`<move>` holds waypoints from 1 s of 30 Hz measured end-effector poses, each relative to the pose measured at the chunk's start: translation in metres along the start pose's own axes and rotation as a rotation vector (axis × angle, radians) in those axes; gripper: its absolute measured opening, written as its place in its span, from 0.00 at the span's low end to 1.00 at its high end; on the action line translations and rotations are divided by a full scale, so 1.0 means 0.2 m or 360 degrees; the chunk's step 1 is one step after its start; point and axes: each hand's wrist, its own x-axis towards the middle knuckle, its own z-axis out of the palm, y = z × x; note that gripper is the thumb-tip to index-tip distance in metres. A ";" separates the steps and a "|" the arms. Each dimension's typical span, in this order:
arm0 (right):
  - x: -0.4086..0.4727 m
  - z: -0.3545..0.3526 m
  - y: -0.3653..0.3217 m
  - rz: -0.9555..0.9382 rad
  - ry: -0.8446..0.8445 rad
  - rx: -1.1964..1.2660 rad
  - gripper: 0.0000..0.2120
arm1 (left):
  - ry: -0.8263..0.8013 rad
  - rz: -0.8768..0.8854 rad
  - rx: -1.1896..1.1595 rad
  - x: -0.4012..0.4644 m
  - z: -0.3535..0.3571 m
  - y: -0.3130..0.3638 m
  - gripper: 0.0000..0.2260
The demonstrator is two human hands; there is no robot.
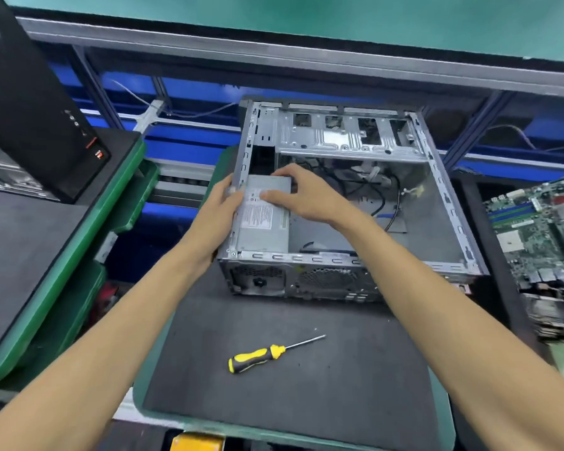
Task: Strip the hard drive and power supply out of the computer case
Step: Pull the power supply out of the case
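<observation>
Both hands grasp the power supply (263,219), left hand (223,203) at its outer edge, right hand (302,193) over its far end; likely heavy, rigid, best held by its sides.

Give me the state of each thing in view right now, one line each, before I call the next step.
computer case: side panel off, lying open side up on the mat.
power supply: inside the case, near-left corner, not lifted out.
left hand: grips the case's left edge by the power supply.
right hand: holds the power supply's far end.
cables: loose inside the case.
screwdriver: lying on the mat, untouched.
motherboard: out, right of the case.
</observation>
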 end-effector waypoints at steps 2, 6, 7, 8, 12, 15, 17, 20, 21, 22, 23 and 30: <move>-0.03 0.03 0.02 -0.0076 0.0086 -0.0066 0.25 | -0.0010 0.0159 0.0067 -0.07 -0.05 -0.06 0.18; -0.17 0.03 0.05 -0.0129 0.0159 -0.0168 0.29 | -0.0075 0.0802 0.0866 -0.24 -0.18 -0.14 0.17; -0.22 0.01 0.05 -0.0133 0.0206 -0.0278 0.26 | -0.0099 0.0937 0.1096 -0.26 -0.19 -0.15 0.21; -0.26 0.00 0.06 -0.0135 0.0273 -0.0456 0.23 | -0.0127 0.1051 0.1301 -0.28 -0.20 -0.15 0.25; -0.42 -0.02 0.12 -0.0086 0.0530 -0.0940 0.30 | -0.0144 0.1195 0.1751 -0.29 -0.14 -0.13 0.31; -0.47 0.02 0.15 -0.0141 0.0666 -0.0932 0.31 | -0.0111 0.1155 0.1723 -0.28 -0.11 -0.13 0.33; -0.47 0.03 0.15 -0.0197 0.0730 -0.0921 0.31 | -0.0108 0.1129 0.1628 -0.28 -0.10 -0.14 0.33; -0.46 0.03 0.15 -0.0219 0.0782 -0.0861 0.31 | -0.0087 0.1136 0.1592 -0.30 -0.09 -0.16 0.31; -0.46 0.02 0.15 -0.0210 0.0793 -0.0852 0.31 | -0.0083 0.1149 0.1596 -0.31 -0.08 -0.16 0.30; -0.46 0.03 0.15 -0.0200 0.0798 -0.0854 0.31 | -0.0076 0.1163 0.1595 -0.32 -0.08 -0.17 0.30; -0.46 0.03 0.15 -0.0203 0.0795 -0.0860 0.31 | -0.0063 0.1174 0.1599 -0.32 -0.08 -0.17 0.29; -0.45 0.03 0.13 -0.0230 0.0760 -0.0919 0.31 | 0.0139 0.1203 0.2023 -0.34 -0.03 -0.15 0.30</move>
